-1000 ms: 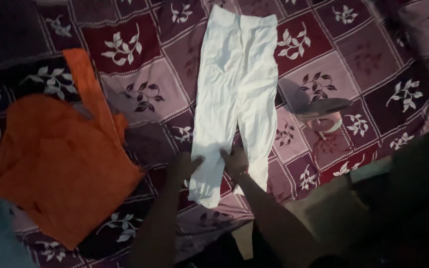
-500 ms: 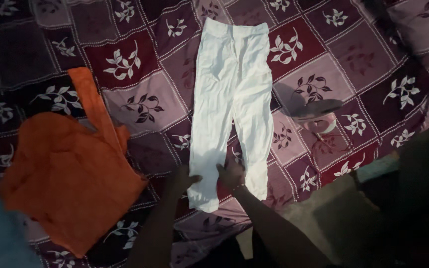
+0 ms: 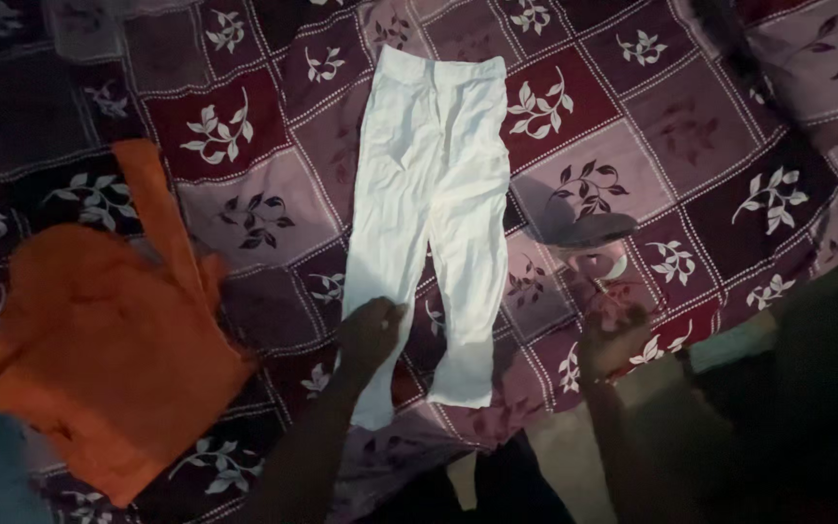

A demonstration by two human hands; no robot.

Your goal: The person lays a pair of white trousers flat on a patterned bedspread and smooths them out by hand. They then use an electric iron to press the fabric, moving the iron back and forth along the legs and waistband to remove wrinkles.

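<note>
I find the white trousers (image 3: pixel 435 223) laid flat and lengthwise on the patterned bedspread (image 3: pixel 720 146), waistband far, hems near; the left hand (image 3: pixel 370 335) rests on the lower left leg, fingers curled onto the cloth, though I cannot tell whether they pinch it; the right hand (image 3: pixel 613 340) hovers over the bedspread, apart from the trousers, its fingers too dim to judge. Risks, in my judgement: a one-sided pull would skew the legs and crease them; the orange garment (image 3: pixel 99 359) lies near and could snag; poor light hides folds.
</note>
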